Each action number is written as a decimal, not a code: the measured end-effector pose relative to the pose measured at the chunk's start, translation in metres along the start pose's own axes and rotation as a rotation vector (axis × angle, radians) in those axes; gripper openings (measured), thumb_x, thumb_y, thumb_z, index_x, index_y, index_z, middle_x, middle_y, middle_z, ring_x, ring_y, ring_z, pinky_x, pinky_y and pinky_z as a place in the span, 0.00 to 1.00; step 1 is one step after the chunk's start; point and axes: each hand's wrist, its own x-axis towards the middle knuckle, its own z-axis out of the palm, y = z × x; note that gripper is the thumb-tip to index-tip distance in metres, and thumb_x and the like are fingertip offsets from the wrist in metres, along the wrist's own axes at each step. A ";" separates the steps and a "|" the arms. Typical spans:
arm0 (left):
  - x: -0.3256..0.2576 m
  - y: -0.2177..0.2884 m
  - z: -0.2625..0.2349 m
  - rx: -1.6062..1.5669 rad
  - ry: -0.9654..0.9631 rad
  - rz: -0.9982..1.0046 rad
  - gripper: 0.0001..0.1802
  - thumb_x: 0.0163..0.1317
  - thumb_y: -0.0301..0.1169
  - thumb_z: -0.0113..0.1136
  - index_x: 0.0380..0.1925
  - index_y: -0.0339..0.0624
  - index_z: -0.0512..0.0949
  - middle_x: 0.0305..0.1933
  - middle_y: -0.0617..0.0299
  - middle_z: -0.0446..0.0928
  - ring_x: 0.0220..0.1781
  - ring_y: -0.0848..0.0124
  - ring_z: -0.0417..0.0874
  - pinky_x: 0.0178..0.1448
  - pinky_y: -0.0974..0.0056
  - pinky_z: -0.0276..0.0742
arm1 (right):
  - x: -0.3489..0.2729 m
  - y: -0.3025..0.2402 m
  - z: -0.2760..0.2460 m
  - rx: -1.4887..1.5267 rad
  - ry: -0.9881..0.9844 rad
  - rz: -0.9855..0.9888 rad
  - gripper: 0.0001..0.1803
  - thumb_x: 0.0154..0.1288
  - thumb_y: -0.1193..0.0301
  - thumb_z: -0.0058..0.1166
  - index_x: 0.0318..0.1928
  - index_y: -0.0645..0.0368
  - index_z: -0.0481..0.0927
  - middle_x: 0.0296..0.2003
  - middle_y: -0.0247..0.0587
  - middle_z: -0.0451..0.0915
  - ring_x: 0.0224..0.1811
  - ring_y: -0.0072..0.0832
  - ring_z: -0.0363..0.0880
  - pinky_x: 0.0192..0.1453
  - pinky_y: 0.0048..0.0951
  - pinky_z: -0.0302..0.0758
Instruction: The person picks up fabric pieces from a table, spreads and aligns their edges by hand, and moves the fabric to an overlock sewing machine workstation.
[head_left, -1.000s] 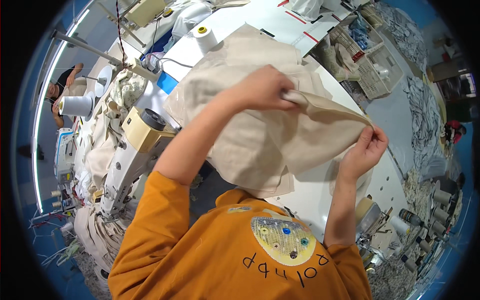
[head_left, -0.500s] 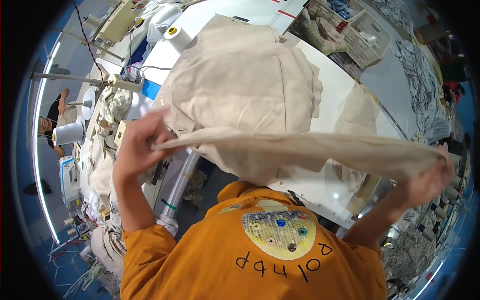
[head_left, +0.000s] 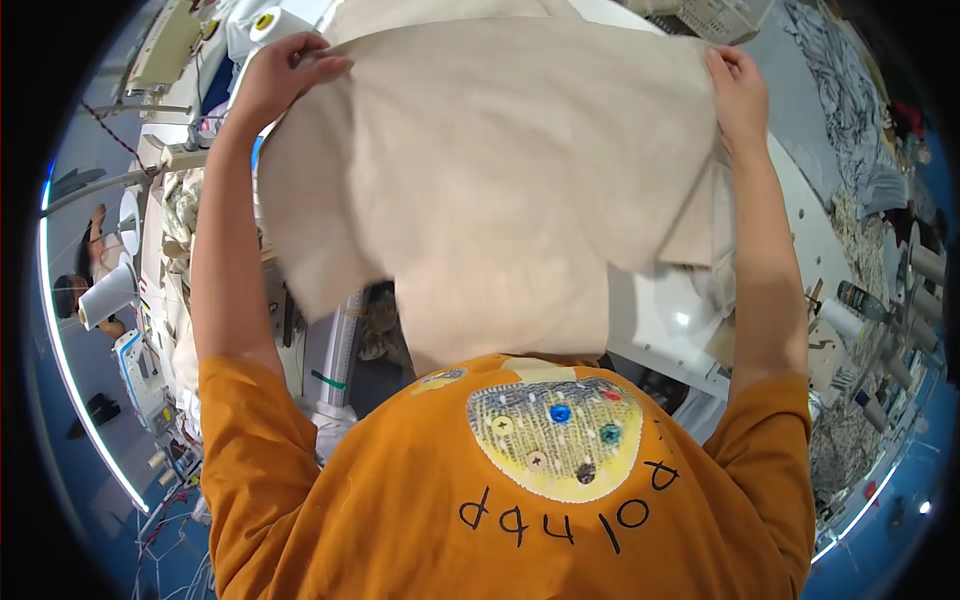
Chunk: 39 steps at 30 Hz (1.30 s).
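A wide piece of beige fabric [head_left: 500,150], T-shaped like an unfinished garment, is stretched out between my two hands. My left hand [head_left: 292,75] pinches its far left corner, fingers closed. The far right corner is gripped by my right hand [head_left: 738,95], its fingers folded over the edge. Both arms reach forward. Side flaps hang down left and right, and the middle panel runs back to the front of my orange shirt. Beyond the raised edge, more beige fabric [head_left: 450,10] shows; the rest of it is covered by the held piece.
The white table [head_left: 665,335] lies underneath. A thread cone [head_left: 278,24] stands by my left hand, with a sewing machine [head_left: 162,48] farther left. At the back right is a plastic crate [head_left: 722,16]; patterned cloth [head_left: 845,120] is heaped beyond. Another person [head_left: 95,240] is at the far left.
Both hands have moved forward, away from my body. The fabric, bunched into a narrow band before, is now spread wide and covers most of the beige cloth on the table.
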 end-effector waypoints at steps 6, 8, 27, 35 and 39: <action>0.037 -0.045 0.055 0.193 0.215 0.021 0.27 0.56 0.47 0.71 0.51 0.42 0.80 0.38 0.57 0.84 0.37 0.72 0.83 0.43 0.67 0.77 | 0.030 0.083 0.040 -0.057 -0.021 -0.048 0.21 0.67 0.63 0.60 0.53 0.66 0.77 0.46 0.38 0.81 0.45 0.21 0.77 0.52 0.21 0.72; 0.026 -0.002 0.060 0.041 0.215 -0.087 0.19 0.51 0.43 0.72 0.36 0.41 0.84 0.37 0.48 0.84 0.39 0.60 0.84 0.45 0.60 0.77 | 0.032 0.086 0.050 -0.321 0.087 -0.091 0.09 0.65 0.68 0.55 0.41 0.61 0.78 0.31 0.38 0.80 0.34 0.26 0.77 0.42 0.28 0.73; -0.081 -0.096 0.078 -0.108 0.426 -0.403 0.44 0.53 0.48 0.73 0.64 0.34 0.66 0.51 0.47 0.80 0.51 0.60 0.83 0.55 0.61 0.77 | -0.069 0.052 0.025 -0.161 -0.387 0.503 0.38 0.62 0.55 0.65 0.63 0.68 0.67 0.36 0.33 0.80 0.36 0.17 0.74 0.38 0.18 0.69; -0.084 0.082 0.201 0.253 0.257 0.339 0.35 0.60 0.46 0.62 0.66 0.49 0.67 0.74 0.59 0.60 0.76 0.60 0.57 0.77 0.47 0.51 | -0.111 0.087 0.026 -0.022 -0.141 0.305 0.31 0.64 0.66 0.64 0.62 0.68 0.68 0.34 0.31 0.78 0.36 0.16 0.73 0.41 0.18 0.69; -0.073 0.075 0.229 0.299 0.212 0.353 0.38 0.59 0.54 0.60 0.67 0.51 0.67 0.74 0.61 0.60 0.78 0.60 0.54 0.77 0.43 0.48 | -0.116 0.089 0.038 -0.079 -0.037 0.268 0.31 0.64 0.66 0.64 0.62 0.68 0.68 0.35 0.30 0.75 0.39 0.16 0.72 0.47 0.18 0.70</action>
